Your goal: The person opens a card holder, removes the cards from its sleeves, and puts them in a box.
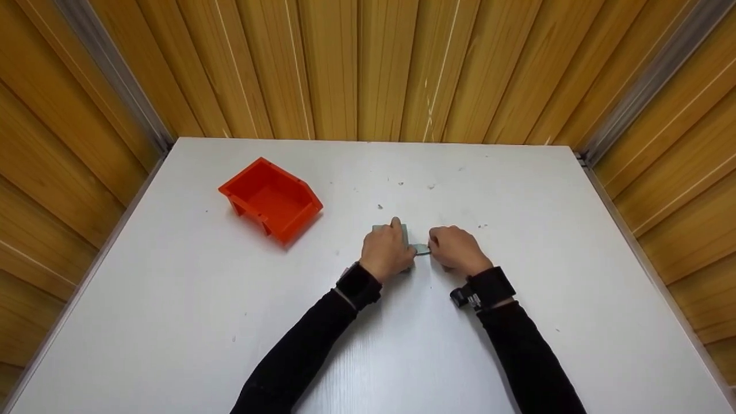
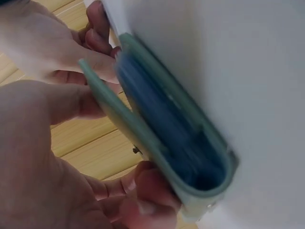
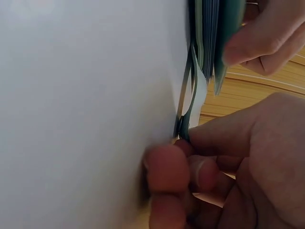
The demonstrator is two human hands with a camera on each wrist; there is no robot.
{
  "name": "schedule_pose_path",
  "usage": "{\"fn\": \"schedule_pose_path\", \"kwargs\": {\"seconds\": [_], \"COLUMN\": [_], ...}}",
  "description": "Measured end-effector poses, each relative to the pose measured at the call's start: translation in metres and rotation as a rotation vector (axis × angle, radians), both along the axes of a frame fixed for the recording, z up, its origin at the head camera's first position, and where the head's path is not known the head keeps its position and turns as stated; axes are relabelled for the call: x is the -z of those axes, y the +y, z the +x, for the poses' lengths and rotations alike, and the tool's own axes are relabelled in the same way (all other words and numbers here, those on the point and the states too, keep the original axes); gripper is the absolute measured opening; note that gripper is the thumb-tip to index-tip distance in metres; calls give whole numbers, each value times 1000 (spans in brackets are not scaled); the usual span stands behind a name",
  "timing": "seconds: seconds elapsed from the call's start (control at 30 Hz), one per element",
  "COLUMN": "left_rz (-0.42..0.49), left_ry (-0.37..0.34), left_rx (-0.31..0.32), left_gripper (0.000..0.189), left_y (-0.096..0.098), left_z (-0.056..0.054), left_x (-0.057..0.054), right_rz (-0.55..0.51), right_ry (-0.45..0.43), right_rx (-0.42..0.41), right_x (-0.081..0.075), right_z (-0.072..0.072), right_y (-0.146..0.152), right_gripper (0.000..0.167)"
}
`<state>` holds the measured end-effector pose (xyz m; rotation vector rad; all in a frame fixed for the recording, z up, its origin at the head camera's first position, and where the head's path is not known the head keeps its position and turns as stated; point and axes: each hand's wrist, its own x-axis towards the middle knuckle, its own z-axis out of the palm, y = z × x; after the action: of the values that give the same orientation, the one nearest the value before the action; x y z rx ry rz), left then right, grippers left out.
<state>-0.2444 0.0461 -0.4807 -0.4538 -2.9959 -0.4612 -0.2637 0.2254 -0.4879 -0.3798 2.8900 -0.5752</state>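
A pale green card wallet (image 2: 164, 174) lies on the white table, partly covered by my left hand in the head view. Dark blue inner sleeves (image 2: 162, 112) show between its parted covers in the left wrist view. My left hand (image 1: 386, 250) grips the wallet from the left, its thumb against one cover. Out of the wallet's right side runs a short green strap (image 1: 422, 249). My right hand (image 1: 457, 250) pinches the strap's far end between thumb and curled fingers, close to the tabletop. The fingertips hide that end.
An orange-red plastic bin (image 1: 276, 201) stands at the back left, open at the top. Small crumbs (image 1: 431, 186) are scattered over the white table (image 1: 172, 299). Yellow wood-patterned walls (image 1: 379, 69) enclose the back and both sides.
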Motion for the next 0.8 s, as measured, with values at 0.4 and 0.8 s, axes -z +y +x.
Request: {"fn": "schedule_pose_path", "kwargs": {"seconds": [0.4,0.8], "left_rz": [163,167], "left_ry": [-218,-520], "left_rx": [41,30], "left_gripper": [41,21], "left_y": [-38,-91], "left_z": [-5,-24], "left_x": [-31,-12], "right_rz": [-56,-80], "right_ry": [-142,-188], "right_rx": [28,22], "right_x": [-4,-8], "right_z": [-2,-6], "right_y": [13,49], "right_gripper": [22,21]}}
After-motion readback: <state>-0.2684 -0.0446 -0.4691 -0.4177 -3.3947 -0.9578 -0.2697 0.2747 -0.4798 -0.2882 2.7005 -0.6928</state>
